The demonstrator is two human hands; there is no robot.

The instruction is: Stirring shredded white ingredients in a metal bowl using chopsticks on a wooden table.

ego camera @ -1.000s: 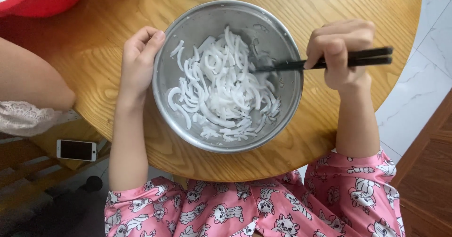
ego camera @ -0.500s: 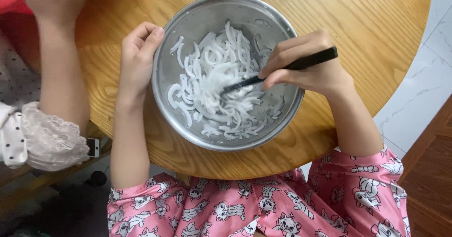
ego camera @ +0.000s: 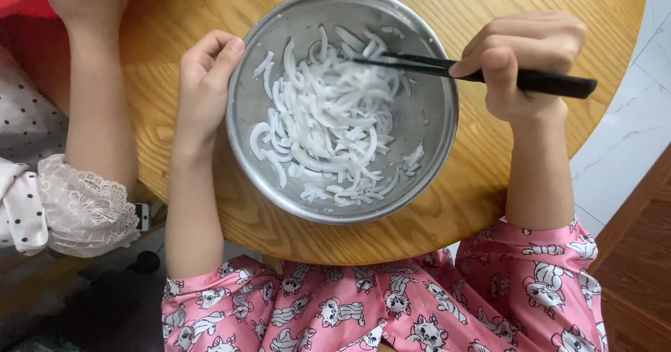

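White noodle strips (ego camera: 328,132) lie heaped in the metal bowl (ego camera: 246,114) on the round wooden table (ego camera: 489,177); the right hand (ego camera: 524,62) pinches black chopsticks (ego camera: 447,69) (tips over the far side); the left hand (ego camera: 203,90) cups the rim; best to lift gently, bowl steadied.

Right hand (ego camera: 521,58) holds black chopsticks (ego camera: 475,72) over noodles (ego camera: 328,125); left hand (ego camera: 203,86) steadies bowl (ego camera: 279,30).
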